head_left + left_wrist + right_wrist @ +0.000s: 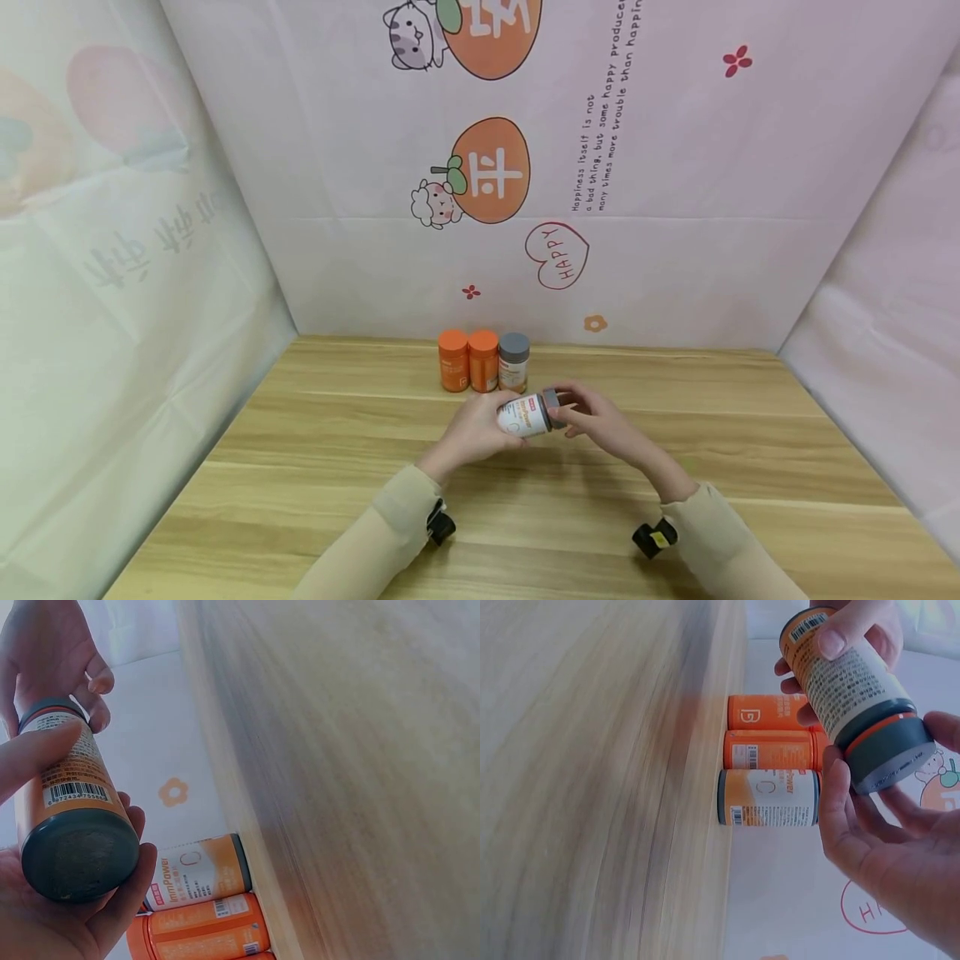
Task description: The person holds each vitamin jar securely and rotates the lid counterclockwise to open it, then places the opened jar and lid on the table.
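Observation:
My left hand [476, 433] grips a white-and-orange supplement bottle [525, 418] round its body, thumb across the label. The bottle lies tilted in the air above the table, its grey base [80, 855] facing the left wrist camera. With curled fingers and thumb, my right hand [603, 421] holds the dark grey cap [894, 756] at the other end. A thin orange-red band [877, 729] shows between cap and body. In the right wrist view, the fingertips sit against the cap's sides, and the left hand's thumb presses on the printed text.
At the back of the wooden table [360, 467], two orange bottles [453, 362] and a grey-capped white bottle [514, 364] stand upright in a row. Behind them rises a white printed cloth wall [660, 275], with more cloth along both sides.

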`<act>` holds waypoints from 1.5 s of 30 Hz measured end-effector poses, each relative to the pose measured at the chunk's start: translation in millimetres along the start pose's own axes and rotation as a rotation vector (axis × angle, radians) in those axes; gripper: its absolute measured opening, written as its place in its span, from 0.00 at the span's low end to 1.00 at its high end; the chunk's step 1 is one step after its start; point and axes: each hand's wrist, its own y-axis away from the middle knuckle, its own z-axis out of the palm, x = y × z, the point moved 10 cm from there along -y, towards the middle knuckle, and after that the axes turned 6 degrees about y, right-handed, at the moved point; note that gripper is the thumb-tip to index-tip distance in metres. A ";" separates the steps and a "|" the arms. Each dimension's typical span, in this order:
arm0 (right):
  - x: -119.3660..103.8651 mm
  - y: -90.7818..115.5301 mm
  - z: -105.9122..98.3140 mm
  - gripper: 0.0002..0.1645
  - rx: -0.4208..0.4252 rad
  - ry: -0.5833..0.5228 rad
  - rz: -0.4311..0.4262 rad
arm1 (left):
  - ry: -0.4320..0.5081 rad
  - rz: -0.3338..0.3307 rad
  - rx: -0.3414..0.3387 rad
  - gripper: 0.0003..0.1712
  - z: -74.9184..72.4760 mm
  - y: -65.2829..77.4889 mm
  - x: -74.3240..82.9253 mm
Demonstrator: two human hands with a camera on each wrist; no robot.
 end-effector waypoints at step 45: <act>-6.2 6.7 -9.7 0.28 -0.018 0.021 -0.217 | 0.047 -0.020 -0.042 0.31 8.9 1.4 -2.0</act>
